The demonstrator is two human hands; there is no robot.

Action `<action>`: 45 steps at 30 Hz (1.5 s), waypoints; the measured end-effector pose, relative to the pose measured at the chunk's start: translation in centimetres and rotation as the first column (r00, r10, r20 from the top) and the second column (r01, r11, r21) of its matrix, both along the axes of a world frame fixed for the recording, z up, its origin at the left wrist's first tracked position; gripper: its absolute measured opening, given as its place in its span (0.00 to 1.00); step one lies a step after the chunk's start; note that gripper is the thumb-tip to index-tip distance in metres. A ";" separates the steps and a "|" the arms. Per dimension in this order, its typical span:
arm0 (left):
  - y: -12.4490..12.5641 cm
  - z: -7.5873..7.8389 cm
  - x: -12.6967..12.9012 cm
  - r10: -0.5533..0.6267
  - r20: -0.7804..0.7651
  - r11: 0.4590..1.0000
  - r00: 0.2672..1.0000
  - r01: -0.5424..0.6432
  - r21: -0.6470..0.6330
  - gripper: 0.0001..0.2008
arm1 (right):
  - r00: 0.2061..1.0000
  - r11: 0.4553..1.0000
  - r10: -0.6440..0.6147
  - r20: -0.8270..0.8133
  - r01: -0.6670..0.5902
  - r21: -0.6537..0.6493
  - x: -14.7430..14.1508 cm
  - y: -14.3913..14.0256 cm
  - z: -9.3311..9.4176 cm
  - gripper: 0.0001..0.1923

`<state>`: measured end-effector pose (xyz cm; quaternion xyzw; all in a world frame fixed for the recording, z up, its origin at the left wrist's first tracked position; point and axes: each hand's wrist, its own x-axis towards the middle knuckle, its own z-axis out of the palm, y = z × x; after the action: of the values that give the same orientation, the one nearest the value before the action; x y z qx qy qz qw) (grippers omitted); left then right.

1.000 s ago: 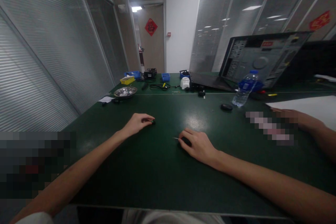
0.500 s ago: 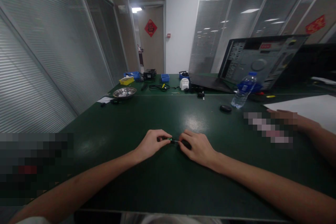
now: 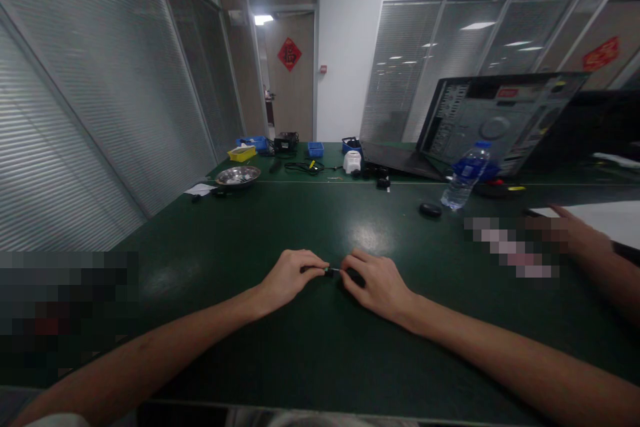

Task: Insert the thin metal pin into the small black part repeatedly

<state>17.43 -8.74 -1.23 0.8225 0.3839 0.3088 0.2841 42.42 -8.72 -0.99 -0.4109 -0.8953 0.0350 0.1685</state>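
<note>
A small dark part (image 3: 329, 271) sits at lower centre of the green table (image 3: 310, 347), pinched in the left hand (image 3: 290, 277); the right hand (image 3: 377, 283) grips a black-handled tool (image 3: 354, 275) whose tip meets it. Both forearms stretch in from below. One water bottle (image 3: 463, 183) stands at right.

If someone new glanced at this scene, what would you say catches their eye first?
First, the two bare hands meeting mid-table: the left hand pinches a small dark part against a thin metal tip held by the right hand, low over the green table. Next, the opened computer case at the far right, with a water bottle standing before it. Another person's hand rests at the right edge.
</note>
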 end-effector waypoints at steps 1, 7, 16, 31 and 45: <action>0.0 0.0 0.0 0.004 -0.006 1.000 1.000 -0.004 0.001 0.11 | 1.000 1.000 -0.009 0.001 0.009 -0.001 0.0 0.0 0.0 0.10; 0.0 -0.4 -0.2 0.011 -0.006 1.000 1.000 -0.011 0.028 0.11 | 1.000 1.000 0.012 -0.001 -0.012 -0.009 0.1 0.1 0.0 0.11; -0.3 0.1 0.1 -0.018 -0.043 0.999 0.999 0.020 0.045 0.12 | 0.996 0.996 0.092 0.020 -0.092 0.006 -0.2 0.2 0.0 0.11; -0.7 -0.2 0.7 -0.037 -0.124 0.978 0.992 0.061 0.201 0.11 | 0.988 0.987 0.157 0.005 -0.157 0.035 -0.3 0.6 -1.2 0.11; -1.1 0.1 0.5 -0.066 -0.130 0.971 0.989 0.094 0.221 0.13 | 0.990 0.989 0.137 0.032 -0.139 0.058 -0.3 0.1 -0.7 0.11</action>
<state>17.92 -9.86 -1.12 0.8816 0.3294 0.2884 0.1767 42.10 -8.63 -1.69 -0.3431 -0.9246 0.0139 0.1653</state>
